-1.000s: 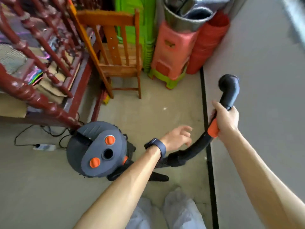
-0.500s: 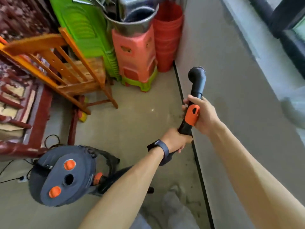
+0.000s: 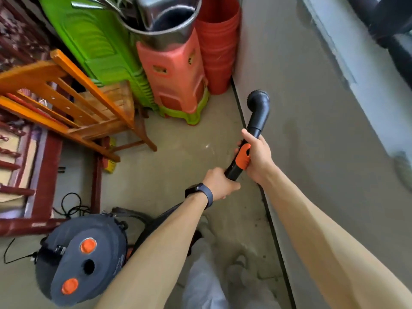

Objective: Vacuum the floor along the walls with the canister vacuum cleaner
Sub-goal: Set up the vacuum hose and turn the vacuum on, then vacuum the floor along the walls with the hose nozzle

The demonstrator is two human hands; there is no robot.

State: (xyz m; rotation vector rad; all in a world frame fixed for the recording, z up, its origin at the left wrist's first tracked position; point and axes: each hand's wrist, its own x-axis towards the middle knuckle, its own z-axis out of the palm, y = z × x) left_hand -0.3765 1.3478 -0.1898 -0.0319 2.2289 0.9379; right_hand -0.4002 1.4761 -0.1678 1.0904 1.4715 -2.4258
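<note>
The grey canister vacuum (image 3: 82, 259) with orange buttons stands on the floor at lower left. Its black hose runs up under my left arm to a black handle with an orange collar (image 3: 243, 156). My right hand (image 3: 256, 156) grips the handle at the collar. My left hand (image 3: 219, 185), a dark band on its wrist, grips the hose just below. The curved black nozzle (image 3: 258, 108) points up and away, held in the air beside the grey wall (image 3: 312, 130). A dark strip (image 3: 267, 210) runs where floor meets wall.
A wooden chair (image 3: 73, 108) leans at left. Green, pink and red plastic stools (image 3: 176, 81) with a metal bucket (image 3: 165, 25) on top fill the far corner. A red wooden bench frame (image 3: 42, 175) and black cables (image 3: 71, 206) lie at left.
My left hand reached across and took hold of the hose below the orange collar. The view swung right, so the canister sits lower left and the nozzle rose nearer the wall.
</note>
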